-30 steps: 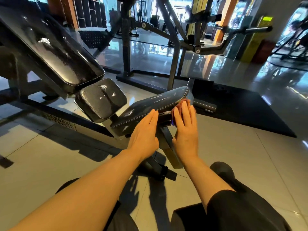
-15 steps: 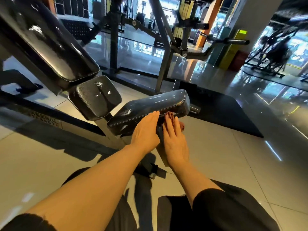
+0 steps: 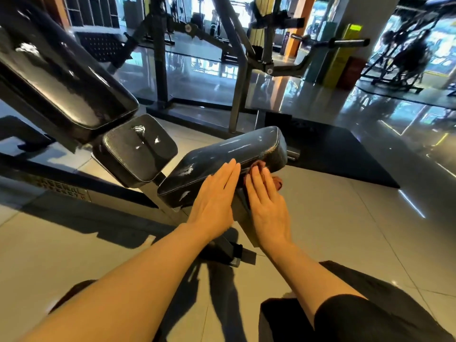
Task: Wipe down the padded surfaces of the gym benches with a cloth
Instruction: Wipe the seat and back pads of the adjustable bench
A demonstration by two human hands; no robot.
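A black padded seat pad [image 3: 229,156] of a gym bench lies tilted in the middle of the view. My left hand [image 3: 214,198] rests flat, fingers straight, on its near edge. My right hand [image 3: 267,206] presses a reddish cloth [image 3: 276,181] with straight fingers against the pad's near side face, low at the right end. Most of the cloth is hidden under the hand. A smaller square pad [image 3: 138,149] and a long inclined back pad [image 3: 61,77] of the same bench stand to the left.
The bench's steel foot [image 3: 232,255] reaches toward my knees on the tiled floor. A black floor mat [image 3: 340,154] lies behind the seat pad. A machine frame with steel posts [image 3: 239,90] stands beyond. More machines [image 3: 404,58] are at far right.
My right hand with the cloth has slid down from the pad's right end to its lower side face. My left hand stays on the near edge. The camera has shifted.
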